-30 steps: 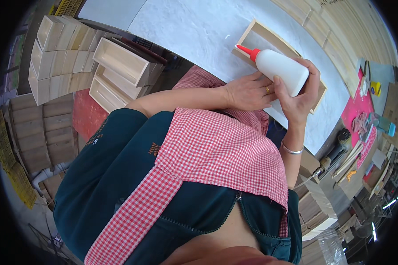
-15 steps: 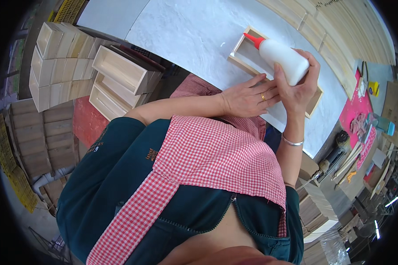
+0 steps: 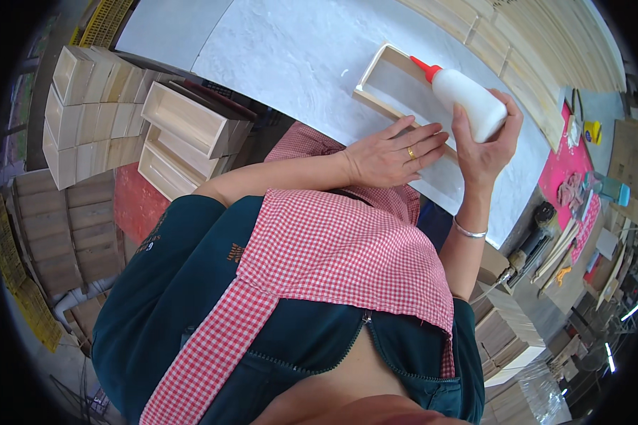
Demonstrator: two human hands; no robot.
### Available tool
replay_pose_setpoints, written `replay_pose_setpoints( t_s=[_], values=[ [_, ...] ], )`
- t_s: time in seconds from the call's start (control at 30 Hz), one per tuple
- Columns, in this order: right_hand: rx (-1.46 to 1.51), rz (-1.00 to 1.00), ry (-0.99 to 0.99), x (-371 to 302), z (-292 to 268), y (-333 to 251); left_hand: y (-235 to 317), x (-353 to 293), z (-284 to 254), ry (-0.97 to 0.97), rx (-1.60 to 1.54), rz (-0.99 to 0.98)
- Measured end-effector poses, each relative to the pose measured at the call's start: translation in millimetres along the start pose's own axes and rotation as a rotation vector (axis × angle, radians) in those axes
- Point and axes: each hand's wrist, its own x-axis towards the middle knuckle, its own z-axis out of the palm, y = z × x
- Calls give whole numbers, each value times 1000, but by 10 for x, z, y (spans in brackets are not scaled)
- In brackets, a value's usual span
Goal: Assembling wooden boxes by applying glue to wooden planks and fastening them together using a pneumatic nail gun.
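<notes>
A white squeeze bottle (image 3: 468,103) with a red pointed nozzle lies tilted in my right hand (image 3: 488,145), whose fingers wrap round its base. The nozzle points left, its tip over the far side of a rectangular pale wood frame (image 3: 379,104) on the table. My left hand (image 3: 393,152), fingers stretched out, rests against the frame's near side, palm down. That hand and the bottle hide much of the frame's right part. Whether anything is coming out of the nozzle, I cannot tell.
The grey marbled tabletop (image 3: 276,67) carries rows of long wood strips (image 3: 546,60) along its far right side. Wooden boxes (image 3: 188,117) stand stacked to the left, beside a red surface (image 3: 140,202). Tools and a pink cloth (image 3: 569,191) lie at the right.
The nozzle tip has moved right along the frame, away from its left corner. The frame sits slightly further left in the picture. My left hand stays stretched out at its near side.
</notes>
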Motion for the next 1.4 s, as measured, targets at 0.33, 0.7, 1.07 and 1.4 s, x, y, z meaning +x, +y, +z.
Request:
replay_pose_setpoints(
  t_s=[0.33,0.7,1.07,1.4],
  values=[
    [-139,80,110,-240,-577,141,15,-42,62,-57,-41,-16],
    [-263,176,239,-508,-1116,286,31,-48,69,-68,24,-8],
    [-317,220,304,-647,-1374,334,40,-54,75,-70,21,-29],
    [-337,301,281,-802,-1490,102,47,-47,104,-88,55,-23]
  ],
)
